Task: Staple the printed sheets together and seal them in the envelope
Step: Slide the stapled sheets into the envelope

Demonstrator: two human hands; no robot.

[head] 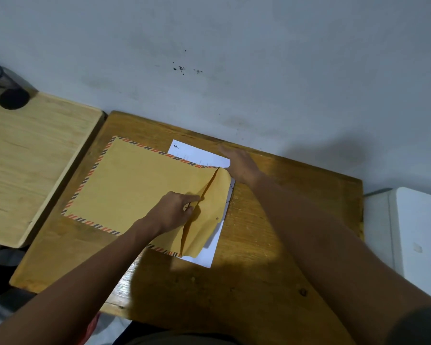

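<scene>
Item: manila envelope (135, 185) with a red-and-black striped border, lying flat on the darker wooden desk (271, 245), its opening turned toward the person's right. Left hand (174, 212): fingers curled closed at the envelope's mouth, pinching the edge of the upper layer at the crease where the flap (209, 220) begins; the flap stands partly lifted just to the right of that pinch. Printed sheets (197, 154): white, lying under the envelope, one corner showing beyond it on the far side of the pinch and a strip showing past the flap on the near-right side (whether they are stapled cannot be told). Right hand (239, 165): fingers extended and spread, palm down, holding nothing, beyond and to the right of the pinch, at the far right corner of the sheets; blurred, so contact with the paper is uncertain. Also present: a lighter wooden desk (30, 158) well to the left of the pinch, carrying a black mesh cup (3, 85) at its far corner.
</scene>
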